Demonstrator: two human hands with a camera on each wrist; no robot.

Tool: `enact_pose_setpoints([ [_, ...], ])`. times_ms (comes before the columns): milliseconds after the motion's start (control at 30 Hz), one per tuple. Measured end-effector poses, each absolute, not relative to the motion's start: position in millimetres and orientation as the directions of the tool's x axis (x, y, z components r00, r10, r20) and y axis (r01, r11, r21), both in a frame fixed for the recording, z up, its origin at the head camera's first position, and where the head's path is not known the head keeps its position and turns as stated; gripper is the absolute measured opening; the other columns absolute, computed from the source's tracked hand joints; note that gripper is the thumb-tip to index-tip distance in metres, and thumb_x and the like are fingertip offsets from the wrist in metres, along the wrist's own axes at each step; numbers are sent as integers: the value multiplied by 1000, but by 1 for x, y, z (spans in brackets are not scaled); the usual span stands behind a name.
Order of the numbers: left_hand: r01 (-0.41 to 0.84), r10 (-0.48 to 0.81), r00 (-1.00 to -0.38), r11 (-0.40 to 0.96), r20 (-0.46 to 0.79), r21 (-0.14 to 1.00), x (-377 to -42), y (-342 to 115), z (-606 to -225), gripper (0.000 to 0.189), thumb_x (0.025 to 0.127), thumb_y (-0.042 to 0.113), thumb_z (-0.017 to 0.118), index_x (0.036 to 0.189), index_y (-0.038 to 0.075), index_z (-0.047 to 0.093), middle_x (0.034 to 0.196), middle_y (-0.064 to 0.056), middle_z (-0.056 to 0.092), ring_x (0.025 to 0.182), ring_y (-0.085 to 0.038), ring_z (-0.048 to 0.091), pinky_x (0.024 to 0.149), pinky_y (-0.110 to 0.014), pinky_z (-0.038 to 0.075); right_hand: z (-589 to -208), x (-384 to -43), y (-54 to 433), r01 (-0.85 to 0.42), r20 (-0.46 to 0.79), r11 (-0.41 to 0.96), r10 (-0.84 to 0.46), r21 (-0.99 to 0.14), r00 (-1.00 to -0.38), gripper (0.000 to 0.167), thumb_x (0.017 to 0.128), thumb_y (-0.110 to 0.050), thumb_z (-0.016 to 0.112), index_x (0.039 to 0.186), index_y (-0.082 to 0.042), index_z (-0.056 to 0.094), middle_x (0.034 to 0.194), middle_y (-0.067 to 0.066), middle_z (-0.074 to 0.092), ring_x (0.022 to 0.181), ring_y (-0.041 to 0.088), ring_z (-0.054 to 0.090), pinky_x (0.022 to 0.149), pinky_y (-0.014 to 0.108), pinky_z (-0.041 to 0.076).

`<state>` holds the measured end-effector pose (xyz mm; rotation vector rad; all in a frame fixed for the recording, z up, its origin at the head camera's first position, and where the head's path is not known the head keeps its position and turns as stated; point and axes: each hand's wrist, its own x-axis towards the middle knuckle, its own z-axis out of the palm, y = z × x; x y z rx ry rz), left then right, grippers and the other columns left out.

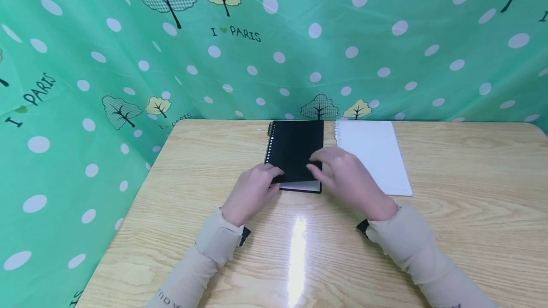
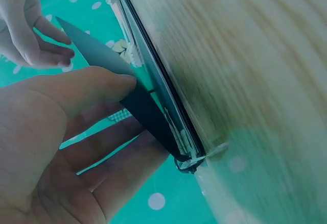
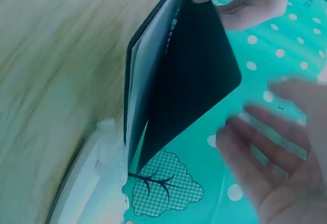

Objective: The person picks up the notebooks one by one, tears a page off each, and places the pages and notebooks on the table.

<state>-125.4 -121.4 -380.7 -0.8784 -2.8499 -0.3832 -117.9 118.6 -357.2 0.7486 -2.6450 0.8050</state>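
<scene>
A black ring-bound notebook lies near the table's far edge, a row of holes along its left side. My left hand pinches the lower left of its black cover, thumb on top and fingers beneath. That cover is tilted up from the white pages, which show below it. On the other side, my right hand hovers by the cover's right edge. Its fingers are spread and loosely bent, apart from the cover in the right wrist view, with nothing held.
Right of the notebook lies a white pad of paper with a torn-looking left edge. Behind the wooden table hangs a green dotted cloth. Small white scraps lie left of the notebook.
</scene>
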Motion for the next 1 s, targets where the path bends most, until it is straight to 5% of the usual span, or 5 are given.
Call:
enact_pose_setpoints([
  [200, 563, 525, -826, 793, 208, 233, -125, -121, -381, 21, 87, 10, 74, 108, 7, 73, 106, -7, 73, 99, -21, 69, 83, -33, 59, -353, -125, 123, -268, 190, 669, -189, -693, -963, 39, 97, -16, 64, 129, 3, 58, 124, 22, 65, 107, 33, 68, 88, 45, 58],
  [400, 540, 494, -839, 804, 226, 247, -124, -122, -380, 19, 86, 8, 73, 106, 9, 74, 101, -5, 72, 94, -20, 70, 79, -34, 59, -356, -131, 122, -25, -61, 510, -152, -860, -986, 60, 99, -23, 61, 148, 4, 38, 142, 22, 53, 124, 33, 60, 99, 46, 52],
  [700, 514, 470, -856, 819, 214, 254, -124, -122, -380, 19, 86, 8, 72, 105, 9, 73, 101, -5, 72, 92, -19, 69, 79, -33, 60, -362, -136, 120, 156, -217, 321, -163, -934, -962, 72, 95, -12, 65, 154, 4, 25, 153, 20, 41, 135, 31, 50, 107, 42, 46],
  [1000, 507, 458, -859, 821, 228, 263, -123, -120, -381, 21, 83, 4, 74, 104, 8, 74, 100, -6, 72, 91, -19, 69, 76, -32, 60, -366, -137, 122, 234, -287, 277, -168, -932, -943, 67, 93, -10, 66, 152, -3, 35, 149, 15, 48, 127, 26, 58, 107, 40, 46],
])
